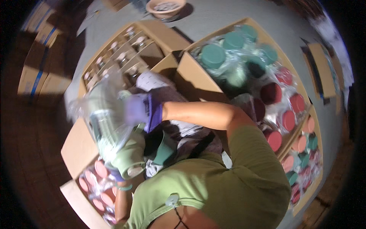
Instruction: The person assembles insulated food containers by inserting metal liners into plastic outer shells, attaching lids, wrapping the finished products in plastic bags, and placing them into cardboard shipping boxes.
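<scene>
Right hand, purple glove, gripping clear plastic bag up top; left hand holding green cup underneath, w/ bag mouth over it. Boxes of lids around.

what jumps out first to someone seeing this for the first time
At centre left, a purple-gloved right hand grips a crinkly clear plastic bag over a pale green cup. To the right, a cardboard box brims with wrapped teal and red lids.

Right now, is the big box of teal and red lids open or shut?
Open: the box has its flaps folded outward, and the bagged teal lids and red lids inside show.
</scene>
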Motion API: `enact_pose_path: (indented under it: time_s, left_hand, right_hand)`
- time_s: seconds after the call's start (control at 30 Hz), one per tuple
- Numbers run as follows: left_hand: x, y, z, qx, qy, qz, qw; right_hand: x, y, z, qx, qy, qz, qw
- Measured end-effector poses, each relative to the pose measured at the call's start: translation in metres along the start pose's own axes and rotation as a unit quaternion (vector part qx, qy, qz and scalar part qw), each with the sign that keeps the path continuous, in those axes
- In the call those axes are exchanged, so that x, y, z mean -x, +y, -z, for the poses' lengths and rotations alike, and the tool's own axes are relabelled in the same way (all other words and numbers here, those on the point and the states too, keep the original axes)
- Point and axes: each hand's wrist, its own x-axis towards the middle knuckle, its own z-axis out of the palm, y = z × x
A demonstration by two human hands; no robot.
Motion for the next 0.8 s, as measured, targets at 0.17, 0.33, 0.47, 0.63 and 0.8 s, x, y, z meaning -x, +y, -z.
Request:
enact_pose_path:
  time_s: [0.17,0.33,0.47,0.63,0.8]
  left_hand:
    - [0.030,0.064,0.008,0.015,-0.088,-0.373,0.923]
    - [0.044,0.131,-0.087,-0.023,-0.360,-0.401,0.842]
    - [0.034,0.150,-0.133,-0.084,-0.483,-0.359,0.795]
    - [0.033,0.140,-0.133,-0.145,-0.437,-0.311,0.831]
    - [0.001,0.121,-0.154,-0.007,-0.433,-0.250,0.866]
  right_hand:
    - [-0.007,0.015,-0.002,-0.100,0.113,-0.058,0.987]
    - [-0.044,0.044,-0.007,-0.189,0.151,-0.226,0.944]
    - [-0.056,0.080,0.012,-0.161,0.369,-0.264,0.877]
    - [0.018,0.119,0.155,-0.019,0.324,-0.334,0.885]
    - [0.158,0.056,0.335,0.329,0.224,-0.369,0.840]
